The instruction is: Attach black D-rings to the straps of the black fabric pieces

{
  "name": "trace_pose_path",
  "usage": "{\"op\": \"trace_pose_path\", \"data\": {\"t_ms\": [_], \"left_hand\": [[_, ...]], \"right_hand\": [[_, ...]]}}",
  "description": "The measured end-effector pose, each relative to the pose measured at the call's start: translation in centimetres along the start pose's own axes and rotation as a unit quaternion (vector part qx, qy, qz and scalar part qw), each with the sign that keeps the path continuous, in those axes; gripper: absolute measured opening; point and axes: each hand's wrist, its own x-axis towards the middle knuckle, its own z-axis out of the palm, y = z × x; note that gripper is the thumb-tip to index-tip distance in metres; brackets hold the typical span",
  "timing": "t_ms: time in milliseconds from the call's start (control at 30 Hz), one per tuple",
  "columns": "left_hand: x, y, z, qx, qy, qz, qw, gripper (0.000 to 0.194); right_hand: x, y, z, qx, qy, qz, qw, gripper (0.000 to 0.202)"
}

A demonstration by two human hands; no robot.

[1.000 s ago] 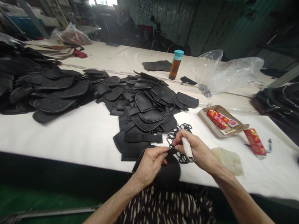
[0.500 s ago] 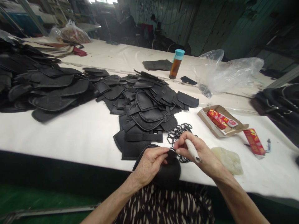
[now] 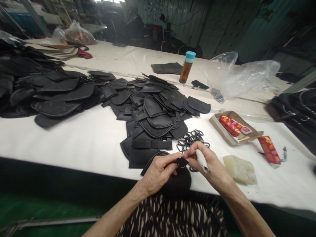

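Black round-flapped leather-look pieces (image 3: 160,121) are showing soft sheen; small black D-shaped rings (image 3: 189,140) are looking smooth, glossy.

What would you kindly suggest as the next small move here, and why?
I would probably hold the black piece steady with the left hand and draw gently on the small dark tab with the right hand: both hands meet at that tab, and the right also grips a white roll, which may limit its pull.
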Motion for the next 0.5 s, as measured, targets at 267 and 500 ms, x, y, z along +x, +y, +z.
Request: {"op": "trace_pose_path", "data": {"t_ms": [267, 500], "left_hand": [[0.2, -0.3, 1.3, -0.075, 0.086, -0.057, 0.992, 0.017], [-0.4, 0.6, 2.6, -0.097, 0.141, -0.066, 0.983, 0.012]], "right_hand": [[-1.9, 1.8, 2.8, -0.047, 0.12, -0.041, 0.991, 0.012], [-1.9, 2.4, 4.2, -0.042, 0.205, -0.048, 0.977, 0.017]]}}
